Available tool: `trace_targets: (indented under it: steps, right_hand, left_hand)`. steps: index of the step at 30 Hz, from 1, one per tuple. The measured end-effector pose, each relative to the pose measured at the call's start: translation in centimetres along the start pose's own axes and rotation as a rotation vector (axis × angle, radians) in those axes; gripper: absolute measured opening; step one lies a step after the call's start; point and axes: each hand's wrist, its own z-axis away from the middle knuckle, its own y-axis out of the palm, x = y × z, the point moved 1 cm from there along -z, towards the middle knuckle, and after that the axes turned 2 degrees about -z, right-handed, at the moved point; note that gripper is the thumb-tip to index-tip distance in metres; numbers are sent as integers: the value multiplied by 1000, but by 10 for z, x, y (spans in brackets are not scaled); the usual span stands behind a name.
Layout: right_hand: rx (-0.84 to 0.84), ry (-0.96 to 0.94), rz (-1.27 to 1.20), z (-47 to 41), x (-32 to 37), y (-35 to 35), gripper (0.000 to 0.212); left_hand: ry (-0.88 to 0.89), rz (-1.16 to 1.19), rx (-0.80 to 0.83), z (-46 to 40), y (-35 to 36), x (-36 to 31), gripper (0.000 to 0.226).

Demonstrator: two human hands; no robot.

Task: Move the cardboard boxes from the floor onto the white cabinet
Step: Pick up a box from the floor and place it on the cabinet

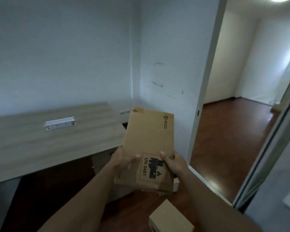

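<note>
Cardboard PICO box (149, 144) is off the floor, our left hand (122, 162) and right hand (173, 162) each keeping a closed grip on its near edges. Carry step, we judge; next needs the white cabinet located, not identifiable here. Smaller cardboard box (170, 218) remains on the floor.

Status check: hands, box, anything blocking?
Left hand and right hand both gripping the PICO box, lifted off the floor. Second cardboard box on the floor below. Wooden desk ahead-left; white cabinet not clearly seen.

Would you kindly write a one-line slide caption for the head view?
Both hands, left and right, hold a PICO cardboard box beside a wooden desk.
</note>
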Motion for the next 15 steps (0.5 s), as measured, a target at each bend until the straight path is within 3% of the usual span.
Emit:
trace_targets:
  steps: [7,15]
  right_hand:
    - [-266,122,-79,36,-24,-101,66]
    - [-623,245,-62,121,-54,-201,63]
  left_hand:
    - [202,-198,275,-18,78,-84,79]
    - [397,-195,637,10,209,-143,82]
